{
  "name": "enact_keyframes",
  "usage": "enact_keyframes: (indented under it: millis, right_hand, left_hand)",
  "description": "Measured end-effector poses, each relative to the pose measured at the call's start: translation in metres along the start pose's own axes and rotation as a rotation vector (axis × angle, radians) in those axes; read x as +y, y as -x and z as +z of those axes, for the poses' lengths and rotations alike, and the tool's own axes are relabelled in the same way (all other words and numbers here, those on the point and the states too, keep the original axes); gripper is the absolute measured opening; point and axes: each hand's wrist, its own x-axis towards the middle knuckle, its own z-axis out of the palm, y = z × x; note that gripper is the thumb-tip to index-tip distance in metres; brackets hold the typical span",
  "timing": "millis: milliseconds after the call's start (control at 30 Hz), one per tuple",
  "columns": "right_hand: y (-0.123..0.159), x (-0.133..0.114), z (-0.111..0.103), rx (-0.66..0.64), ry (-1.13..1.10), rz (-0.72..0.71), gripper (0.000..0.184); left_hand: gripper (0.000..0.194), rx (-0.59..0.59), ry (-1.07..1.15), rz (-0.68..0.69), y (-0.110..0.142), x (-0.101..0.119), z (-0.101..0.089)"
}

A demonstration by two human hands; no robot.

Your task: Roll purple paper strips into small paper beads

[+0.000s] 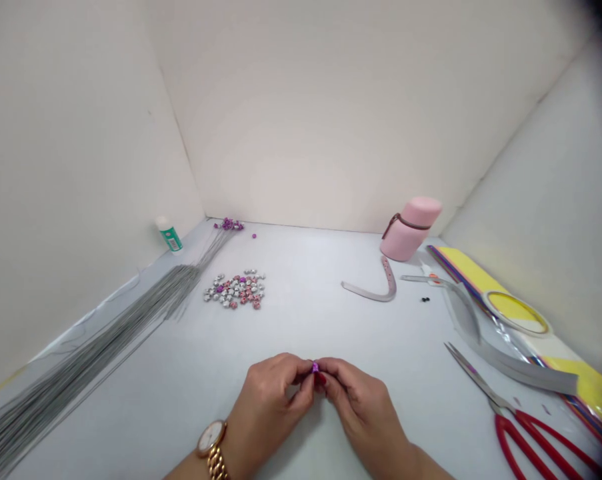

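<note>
Near the front middle of the table, my left hand [277, 393] and my right hand [363, 400] meet, thumbs and index fingers pinched together. Between their fingertips is a small shiny purple paper star [315, 367], partly covered by the fingers. Farther back on the left lies a pile of small folded paper stars [235, 289] in silver, pink and purple. Some purple stars [229, 225] sit at the far ends of a bundle of thin grey wires [125, 327].
Red-handled scissors [503, 403] lie open at the front right. Behind them are grey paper strips [525, 370], a tape roll [515, 312] and yellow sheets [453, 260]. A curled pink-grey strip [371, 293] lies before a pink flask [411, 230]. A glue stick [169, 236] stands back left.
</note>
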Motion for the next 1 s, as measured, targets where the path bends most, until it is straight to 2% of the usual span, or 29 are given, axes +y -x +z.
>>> enact_keyframes:
  millis: [167, 300, 367, 467, 567, 667, 833, 1000]
  right_hand:
    - [0.002, 0.000, 0.005, 0.044, 0.116, -0.076, 0.021]
    - [0.003, -0.001, 0.007, 0.069, 0.115, -0.045, 0.022]
    - [0.003, -0.002, 0.006, 0.055, 0.034, 0.007, 0.021]
    - [0.003, -0.002, 0.005, 0.061, -0.095, 0.074, 0.023]
    - [0.003, 0.000, 0.004, 0.047, -0.151, 0.071, 0.025]
    - [0.001, 0.002, 0.003, 0.038, -0.175, 0.076, 0.022]
    - [0.000, 0.002, 0.001, 0.060, -0.196, 0.120, 0.019]
    - [0.000, 0.000, 0.000, 0.072, -0.099, 0.053, 0.019]
  left_hand:
    - [0.009, 0.034, -0.104, 0.002, 0.002, 0.000, 0.006]
    - [0.009, 0.034, -0.122, -0.058, 0.002, 0.001, 0.008]
    - [0.009, 0.009, 0.004, -0.119, 0.001, 0.003, 0.005]
    - [0.010, -0.040, 0.322, -0.231, -0.001, 0.005, 0.000]
    - [0.013, -0.073, 0.495, -0.263, -0.004, 0.005, -0.004]
    - [0.014, -0.090, 0.476, -0.242, -0.004, 0.002, -0.004]
    - [0.018, -0.026, 0.340, -0.221, -0.002, 0.001, -0.003]
    - [0.016, -0.043, 0.243, -0.158, 0.000, 0.004, -0.004]
